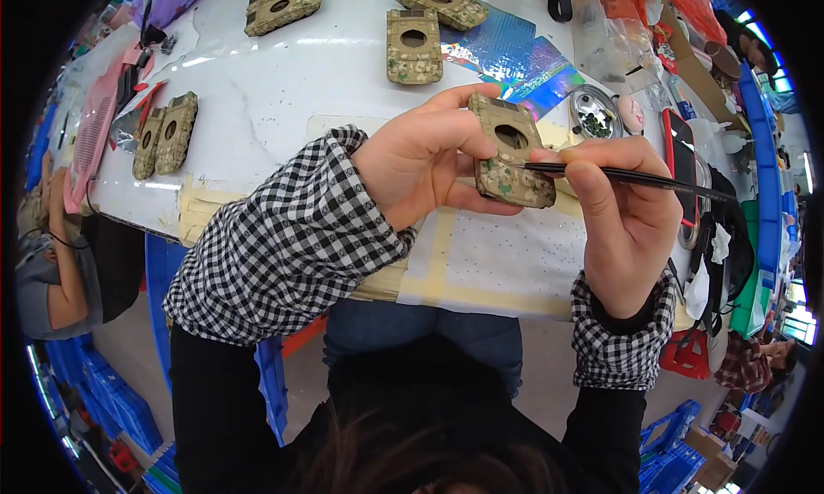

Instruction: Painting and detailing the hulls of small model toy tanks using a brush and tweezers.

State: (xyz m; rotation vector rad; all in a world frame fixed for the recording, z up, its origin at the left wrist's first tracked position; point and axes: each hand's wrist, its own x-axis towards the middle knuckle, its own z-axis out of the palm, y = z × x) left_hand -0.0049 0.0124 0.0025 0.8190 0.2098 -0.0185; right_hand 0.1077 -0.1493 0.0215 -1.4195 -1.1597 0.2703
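Checked black-and-white oversleeves (287, 232) are worn over a black top (412, 382) (kinda snazzy), blue jeans (421, 320) glimpsed below centre.

White table (275, 82) before us, faint grey veins in top. Below, we see greyish floor (548, 361); lower left, blue plastic crates (116, 404). Far right, bright patches (800, 324): window or lamp, we cannot tell.

Seven camouflage tank hulls (515, 181): one held, two beyond the held hull, two beyond and farther left, two far left. Right of it: one thin brush (657, 179), one round dish (574, 121), one phone (680, 142).
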